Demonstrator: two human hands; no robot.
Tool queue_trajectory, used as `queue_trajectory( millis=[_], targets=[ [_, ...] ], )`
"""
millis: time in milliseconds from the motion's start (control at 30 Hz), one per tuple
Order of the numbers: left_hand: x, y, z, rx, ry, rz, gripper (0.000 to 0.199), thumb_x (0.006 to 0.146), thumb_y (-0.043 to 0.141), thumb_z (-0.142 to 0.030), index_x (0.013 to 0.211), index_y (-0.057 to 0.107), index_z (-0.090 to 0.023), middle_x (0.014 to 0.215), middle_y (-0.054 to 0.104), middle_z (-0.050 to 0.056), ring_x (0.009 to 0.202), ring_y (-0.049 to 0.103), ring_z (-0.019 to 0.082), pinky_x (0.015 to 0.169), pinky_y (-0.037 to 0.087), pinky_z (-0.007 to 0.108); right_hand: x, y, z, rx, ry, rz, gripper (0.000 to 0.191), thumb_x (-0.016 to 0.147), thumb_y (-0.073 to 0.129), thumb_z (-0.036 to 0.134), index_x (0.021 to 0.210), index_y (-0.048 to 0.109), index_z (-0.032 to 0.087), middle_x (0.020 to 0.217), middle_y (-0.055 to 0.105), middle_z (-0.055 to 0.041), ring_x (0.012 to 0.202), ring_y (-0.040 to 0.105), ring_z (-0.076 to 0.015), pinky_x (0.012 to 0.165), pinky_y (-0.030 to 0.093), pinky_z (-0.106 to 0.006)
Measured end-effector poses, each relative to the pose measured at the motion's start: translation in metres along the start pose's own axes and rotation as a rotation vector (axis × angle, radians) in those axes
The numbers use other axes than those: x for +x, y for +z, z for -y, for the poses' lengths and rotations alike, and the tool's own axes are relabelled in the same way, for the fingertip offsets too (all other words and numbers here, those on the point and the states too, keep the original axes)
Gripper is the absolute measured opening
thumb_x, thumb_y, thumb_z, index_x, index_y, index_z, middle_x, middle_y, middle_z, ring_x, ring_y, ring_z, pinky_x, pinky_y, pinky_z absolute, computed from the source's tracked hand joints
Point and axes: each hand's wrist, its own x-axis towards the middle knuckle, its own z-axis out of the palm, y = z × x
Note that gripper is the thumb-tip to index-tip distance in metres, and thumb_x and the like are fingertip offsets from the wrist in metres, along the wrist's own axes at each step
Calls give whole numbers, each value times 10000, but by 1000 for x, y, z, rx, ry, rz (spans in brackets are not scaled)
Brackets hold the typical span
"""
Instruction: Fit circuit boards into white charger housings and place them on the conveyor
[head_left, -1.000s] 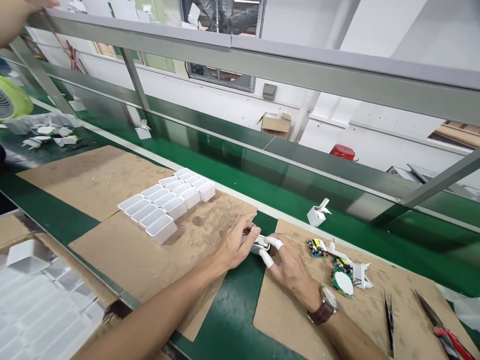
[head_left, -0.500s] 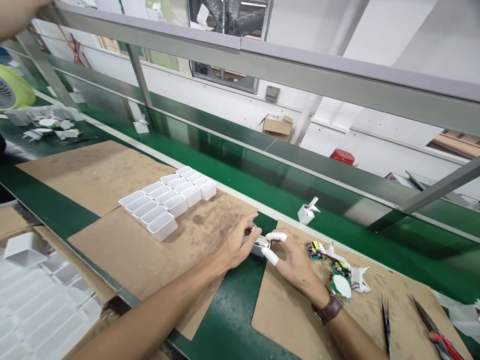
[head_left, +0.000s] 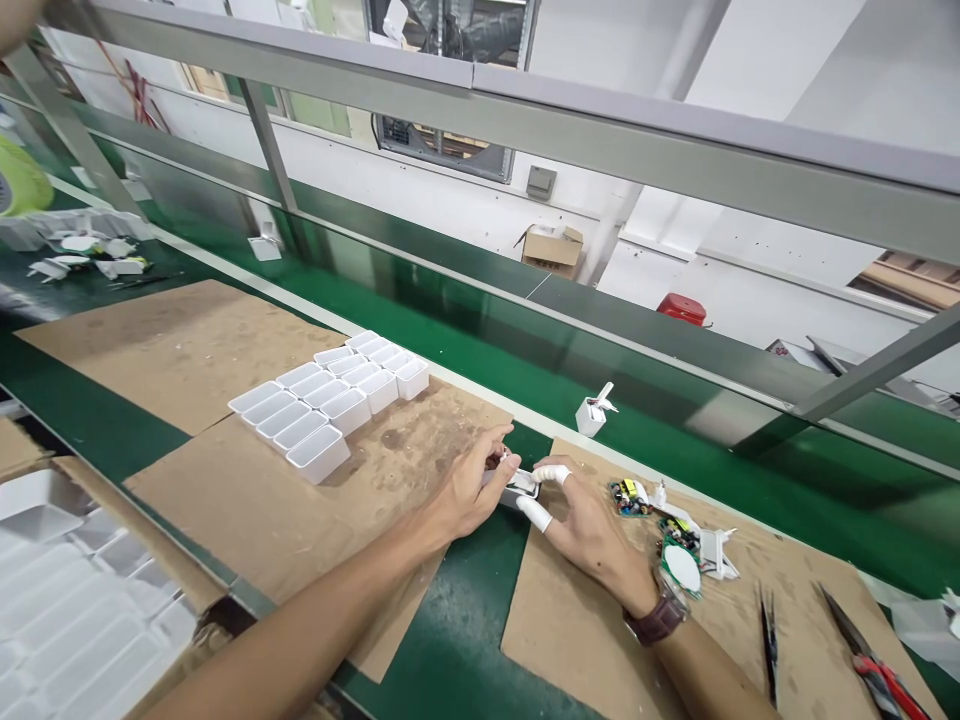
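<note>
A small white plastic box (head_left: pixel 519 497) lies between my hands over the green strip between two cardboard sheets, with a white part in its opening. My left hand (head_left: pixel 478 478) is closed round its left end; the fingertips are partly hidden behind it. White finger covers are on the thumb and forefinger of my right hand (head_left: pixel 581 522). Those two fingers close on the right end of the box from both sides. To the right of this hand lie circuit boards (head_left: pixel 679 560) with white parts attached.
Open white boxes (head_left: pixel 322 390) stand in rows on the left cardboard (head_left: pixel 390 480). More fill a carton (head_left: pixel 202 580) at lower left. Tweezers (head_left: pixel 769 640) and red-handled pliers (head_left: pixel 870 650) lie right. A filled white box (head_left: pixel 592 415) sits on the green belt (head_left: pixel 480 345).
The filled box on the belt has moved left. Both hands stay at the small box, and the right fingers have shifted slightly. The view has turned a little.
</note>
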Motion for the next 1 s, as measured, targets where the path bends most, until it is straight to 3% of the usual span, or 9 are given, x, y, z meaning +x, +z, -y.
queue_trajectory(
  millis=[233, 500, 633, 800, 1000],
  targets=[
    [0, 1, 1, -7, 14, 3, 493, 1055, 460, -449, 1464, 475, -175, 1051, 716, 80, 990, 702, 228, 930, 535, 391, -3, 4, -5, -166, -126, -14, 254, 1026, 583, 226, 1276, 537, 233, 1208, 669, -117, 1040, 687, -265, 850, 580, -408],
    [-1, 4, 7, -27, 36, 15, 472, 1070, 444, -452, 1477, 452, -212, 1000, 689, 44, 923, 680, 205, 893, 530, 371, -5, 5, 0, -207, -144, -13, 280, 1037, 572, 214, 1314, 535, 235, 1216, 657, -134, 1004, 682, -264, 830, 587, -409],
    [-1, 3, 5, -25, 21, 22, 475, 1071, 436, -460, 1478, 452, -215, 999, 680, 41, 914, 674, 206, 893, 526, 374, -2, 6, -2, -95, -108, 5, 295, 1025, 590, 244, 1317, 552, 260, 1199, 637, -110, 1026, 665, -255, 851, 580, -402],
    [-1, 3, 4, -29, 23, 21, 485, 1065, 435, -459, 1469, 463, -192, 1003, 693, 55, 903, 672, 210, 884, 530, 381, 3, 5, -4, 77, 4, -64, 171, 986, 637, 271, 1146, 577, 259, 1119, 637, -61, 1022, 646, -232, 906, 561, -387],
    [-1, 3, 2, -40, 27, 9, 495, 1061, 442, -463, 1470, 471, -185, 1011, 702, 65, 914, 688, 217, 874, 540, 375, 1, -4, 3, -60, -33, 74, 183, 989, 611, 269, 1153, 536, 240, 1151, 632, -95, 986, 642, -250, 859, 563, -407]
  ],
)
